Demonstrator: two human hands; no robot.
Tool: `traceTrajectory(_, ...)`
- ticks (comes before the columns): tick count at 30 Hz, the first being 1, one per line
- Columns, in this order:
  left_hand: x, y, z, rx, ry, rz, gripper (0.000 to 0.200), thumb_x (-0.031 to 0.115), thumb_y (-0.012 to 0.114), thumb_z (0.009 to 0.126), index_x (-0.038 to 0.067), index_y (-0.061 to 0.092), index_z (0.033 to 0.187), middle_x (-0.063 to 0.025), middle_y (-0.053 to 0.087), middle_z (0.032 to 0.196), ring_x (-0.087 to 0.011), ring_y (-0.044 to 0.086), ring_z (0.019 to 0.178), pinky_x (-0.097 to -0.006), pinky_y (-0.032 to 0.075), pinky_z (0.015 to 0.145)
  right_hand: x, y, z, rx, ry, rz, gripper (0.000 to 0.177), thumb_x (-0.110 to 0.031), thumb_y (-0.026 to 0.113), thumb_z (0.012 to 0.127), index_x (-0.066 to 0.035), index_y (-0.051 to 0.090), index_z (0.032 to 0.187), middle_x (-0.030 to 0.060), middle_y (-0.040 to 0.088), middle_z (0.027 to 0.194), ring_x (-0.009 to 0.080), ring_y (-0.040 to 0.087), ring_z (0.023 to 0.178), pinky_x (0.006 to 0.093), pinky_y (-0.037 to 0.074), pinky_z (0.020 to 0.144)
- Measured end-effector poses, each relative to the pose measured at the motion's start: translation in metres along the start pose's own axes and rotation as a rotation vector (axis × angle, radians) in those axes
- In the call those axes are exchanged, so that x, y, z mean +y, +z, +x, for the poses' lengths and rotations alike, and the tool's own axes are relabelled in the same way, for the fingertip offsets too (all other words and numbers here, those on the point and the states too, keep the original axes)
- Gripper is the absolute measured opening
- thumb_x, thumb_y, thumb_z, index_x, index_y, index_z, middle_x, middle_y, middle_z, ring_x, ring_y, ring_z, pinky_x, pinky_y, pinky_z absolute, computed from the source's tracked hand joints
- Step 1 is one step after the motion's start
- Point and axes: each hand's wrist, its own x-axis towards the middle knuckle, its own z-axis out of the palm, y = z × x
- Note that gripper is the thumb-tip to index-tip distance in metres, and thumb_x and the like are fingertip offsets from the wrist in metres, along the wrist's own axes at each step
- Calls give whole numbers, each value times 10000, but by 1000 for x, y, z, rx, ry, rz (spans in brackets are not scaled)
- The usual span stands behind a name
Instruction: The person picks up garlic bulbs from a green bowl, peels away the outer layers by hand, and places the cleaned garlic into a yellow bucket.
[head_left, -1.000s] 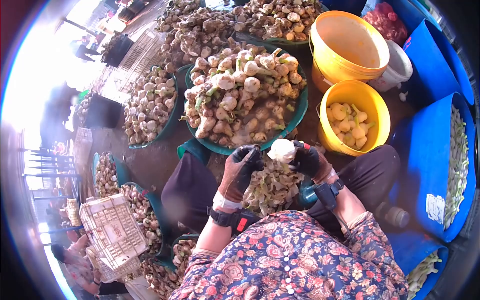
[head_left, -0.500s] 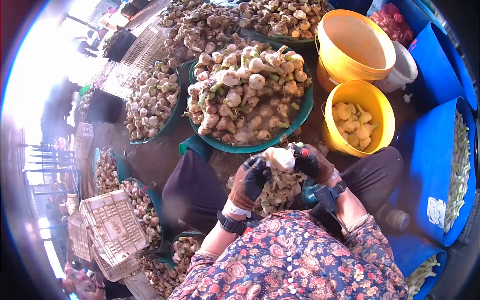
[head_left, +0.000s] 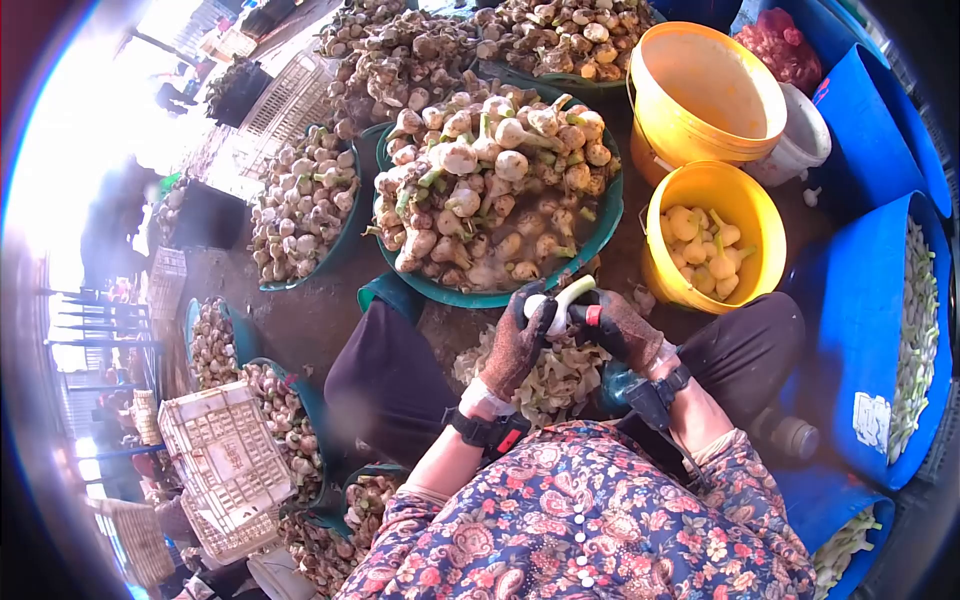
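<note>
A white garlic bulb (head_left: 557, 318) with a pale green stem is held in front of my knees. My left hand (head_left: 516, 342), in a brown glove with dark fingertips, is closed round the bulb from the left. Gloved the same way, my right hand (head_left: 622, 332) grips the bulb and stem from the right; a small red piece shows by its fingers. Partly hidden under my hands lies a heap of papery garlic skins (head_left: 552, 385). Just beyond stands a teal tub (head_left: 475, 297) of dirty garlic bulbs (head_left: 490, 170) in murky water.
To the right are a yellow bucket (head_left: 768, 265) of cleaned bulbs, a larger yellow bucket (head_left: 650, 120) and a white bucket (head_left: 805, 145). Blue containers (head_left: 850, 330) line the far right. More garlic tubs (head_left: 355, 225) and a plastic crate (head_left: 225, 450) stand on the left.
The bulb has turned, so its green stem now points up and right. My left hand has moved slightly up and right, its fingers now round the bulb.
</note>
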Motion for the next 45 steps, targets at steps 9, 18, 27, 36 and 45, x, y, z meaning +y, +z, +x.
traceTrajectory(9, -12, -30, 7, 184, -138, -349, 386, 353, 502, 948, 25, 541, 1147, -66, 599, 949, -160, 602, 778, -279, 508, 674, 22, 1, 14, -12, 215, -297, 668, -524, 667, 770, -17, 528, 1182, 92, 646, 933, 201, 639, 842, 324, 518, 728)
traceTrajectory(18, -68, -29, 126, 1, -364, 1115, 641, 550, 598, 773, 6, 596, 1110, -244, 616, 1075, -372, 592, 1020, -431, 463, 875, -8, -32, -1, -25, -380, 1038, 551, -437, 535, 872, -31, 471, 1239, 152, 567, 1131, 333, 584, 994, 455, 499, 835)
traceTrajectory(27, -81, -27, 124, -38, -342, 334, 558, 336, 780, 702, -44, 608, 1072, -129, 673, 923, -158, 645, 820, -283, 507, 728, 28, -41, 37, 518, -142, 100, 660, -668, 428, 849, -55, 655, 764, 88, 598, 629, 240, 588, 609, 357, 446, 572)
traceTrajectory(36, 11, 4, 22, -91, 288, 906, 664, 434, 850, 521, 32, 639, 1005, -150, 596, 947, -318, 618, 795, -380, 510, 717, 20, 3, 25, 609, -63, -734, 496, -524, 517, 859, -57, 652, 761, 195, 618, 716, 402, 599, 756, 465, 451, 636)
traceTrajectory(45, 14, -11, 17, -120, 286, 673, 642, 367, 847, 563, 3, 629, 1046, -132, 631, 934, -250, 633, 814, -336, 506, 734, 26, -8, 22, 264, -141, -316, 469, -430, 499, 904, 13, 649, 869, 100, 652, 721, 240, 638, 690, 360, 476, 585)
